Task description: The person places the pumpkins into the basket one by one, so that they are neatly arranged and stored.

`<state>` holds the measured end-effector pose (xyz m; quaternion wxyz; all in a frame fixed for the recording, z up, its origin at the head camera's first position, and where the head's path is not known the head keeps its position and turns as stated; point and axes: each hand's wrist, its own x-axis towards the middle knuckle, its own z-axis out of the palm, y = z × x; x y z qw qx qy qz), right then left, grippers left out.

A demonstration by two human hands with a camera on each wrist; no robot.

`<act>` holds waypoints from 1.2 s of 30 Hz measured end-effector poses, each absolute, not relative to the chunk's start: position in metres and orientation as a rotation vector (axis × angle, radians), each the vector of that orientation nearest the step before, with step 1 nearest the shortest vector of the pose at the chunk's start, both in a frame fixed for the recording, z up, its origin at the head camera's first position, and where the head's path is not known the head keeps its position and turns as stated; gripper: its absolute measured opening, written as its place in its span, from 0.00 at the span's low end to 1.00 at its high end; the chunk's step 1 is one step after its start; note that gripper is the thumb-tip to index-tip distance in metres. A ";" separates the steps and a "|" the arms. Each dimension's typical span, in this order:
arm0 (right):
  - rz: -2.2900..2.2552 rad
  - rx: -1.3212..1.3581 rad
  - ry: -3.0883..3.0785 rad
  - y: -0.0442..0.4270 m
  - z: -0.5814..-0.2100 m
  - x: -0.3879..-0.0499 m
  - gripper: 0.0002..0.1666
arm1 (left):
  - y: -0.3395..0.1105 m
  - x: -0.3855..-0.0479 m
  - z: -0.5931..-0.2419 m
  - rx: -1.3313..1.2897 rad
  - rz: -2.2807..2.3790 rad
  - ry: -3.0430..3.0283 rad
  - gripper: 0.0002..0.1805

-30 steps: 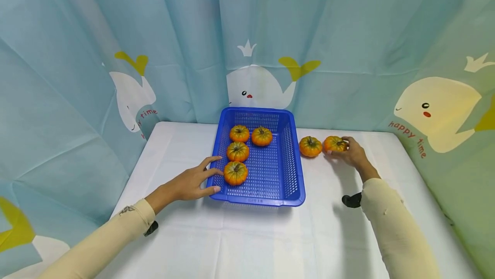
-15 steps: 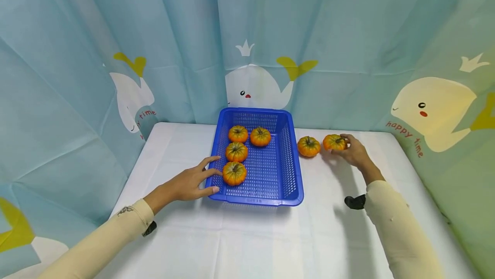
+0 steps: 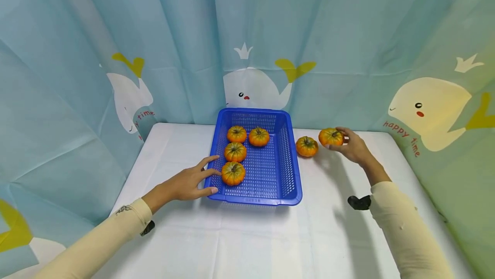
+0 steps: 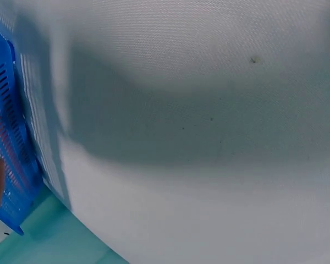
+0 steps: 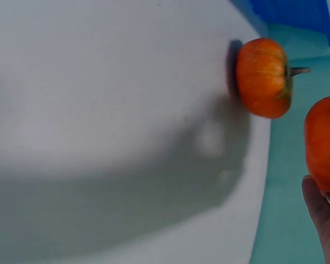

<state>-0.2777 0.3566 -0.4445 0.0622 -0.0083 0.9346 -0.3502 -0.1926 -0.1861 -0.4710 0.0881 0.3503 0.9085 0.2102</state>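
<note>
Aloft, pumpkin (image 3: 330, 137) in right hand (image 3: 353, 147), stem up, long axis crosswise

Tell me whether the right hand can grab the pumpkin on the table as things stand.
Probably not: the right hand grips another pumpkin, which is between it and the table pumpkin. Nothing else seems in the way.

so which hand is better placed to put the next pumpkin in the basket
Probably the right: the right hand holds a pumpkin on the basket's right side. The left hand holds none and sits at the opposite side.
</note>
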 end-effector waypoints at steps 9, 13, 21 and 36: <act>-1.074 -0.123 2.840 0.342 -0.424 -0.274 0.52 | -0.185 -0.193 -0.469 1.033 0.631 2.696 0.31; -1.066 -0.176 2.831 0.336 -0.417 -0.273 0.52 | -0.185 -0.193 -0.470 1.027 0.635 2.694 0.31; -1.053 -0.304 2.791 0.326 -0.404 -0.272 0.48 | -0.185 -0.193 -0.472 1.025 0.634 2.698 0.31; -1.018 -0.442 2.697 0.305 -0.395 -0.269 0.50 | -0.186 -0.193 -0.479 1.038 0.653 2.700 0.30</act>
